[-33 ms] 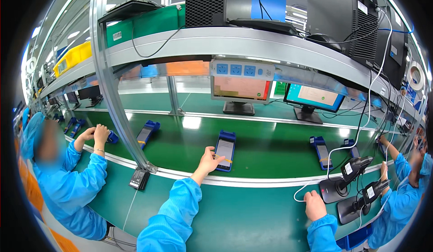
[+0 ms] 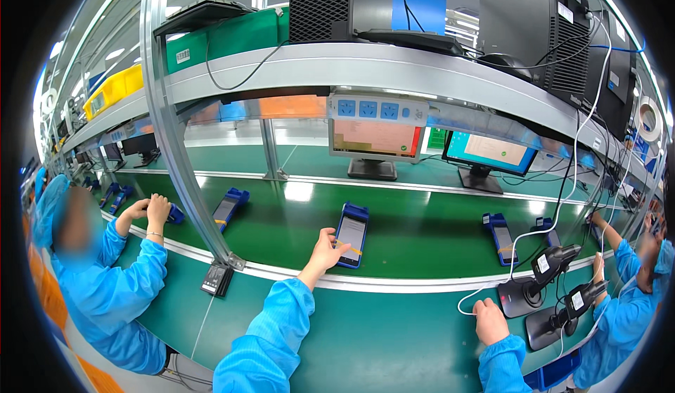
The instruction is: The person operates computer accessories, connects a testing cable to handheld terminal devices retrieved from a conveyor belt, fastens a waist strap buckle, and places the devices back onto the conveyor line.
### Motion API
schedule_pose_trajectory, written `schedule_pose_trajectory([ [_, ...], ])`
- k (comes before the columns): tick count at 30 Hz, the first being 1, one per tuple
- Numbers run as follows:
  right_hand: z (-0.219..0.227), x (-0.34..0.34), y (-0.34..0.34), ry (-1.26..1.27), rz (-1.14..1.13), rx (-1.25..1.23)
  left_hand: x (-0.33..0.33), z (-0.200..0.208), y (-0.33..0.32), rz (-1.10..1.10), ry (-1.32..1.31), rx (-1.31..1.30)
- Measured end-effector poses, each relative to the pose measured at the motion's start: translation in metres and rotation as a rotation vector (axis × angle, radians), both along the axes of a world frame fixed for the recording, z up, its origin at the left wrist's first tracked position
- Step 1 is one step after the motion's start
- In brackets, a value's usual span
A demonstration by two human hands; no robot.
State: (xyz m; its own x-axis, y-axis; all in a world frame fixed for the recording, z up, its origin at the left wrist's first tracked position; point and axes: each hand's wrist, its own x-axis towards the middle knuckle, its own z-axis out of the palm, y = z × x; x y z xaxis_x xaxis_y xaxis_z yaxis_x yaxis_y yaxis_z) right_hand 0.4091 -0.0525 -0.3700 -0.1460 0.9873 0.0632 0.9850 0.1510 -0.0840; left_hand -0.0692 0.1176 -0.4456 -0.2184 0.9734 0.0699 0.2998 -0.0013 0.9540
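A blue handheld terminal (image 2: pixel 356 228) with a dark front, a lit screen and a yellow band lies on the dark green strip in front of me. My left hand (image 2: pixel 325 255) is closed at its lower left edge, thumb over the front by the yellow band, other fingers along the side. Lower right, above the near bench, my right hand (image 2: pixel 490 321) is curled with the knuckles up. A white cable (image 2: pixel 465 300) loops down and runs into its fingers; the cable's end is hidden there.
Two black scanners on stands (image 2: pixel 522 296) are right of my right hand. More terminals (image 2: pixel 229 209) lie along the strip. A metal post (image 2: pixel 172 126) rises at left, beside black battery packs (image 2: pixel 216 279). Co-workers (image 2: pixel 112 287) sit on both sides. A shelf (image 2: pixel 295 66) spans overhead.
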Motion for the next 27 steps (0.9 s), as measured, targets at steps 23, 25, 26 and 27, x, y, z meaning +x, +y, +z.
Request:
schedule_pose_trajectory([
  [23,0.027,-0.07,-0.014,1.24,0.457,0.312,0.16,0.086,-0.196,-0.69,0.22,0.198],
  [25,0.026,-0.073,-0.019,1.228,0.474,0.145,0.167,0.085,-0.203,-0.688,0.234,0.213],
  [26,0.025,-0.074,-0.021,1.205,0.469,0.066,0.169,0.084,-0.205,-0.678,0.248,0.198],
  [27,0.024,-0.075,-0.021,1.195,0.485,0.075,0.17,0.084,-0.206,-0.672,0.258,0.207],
])
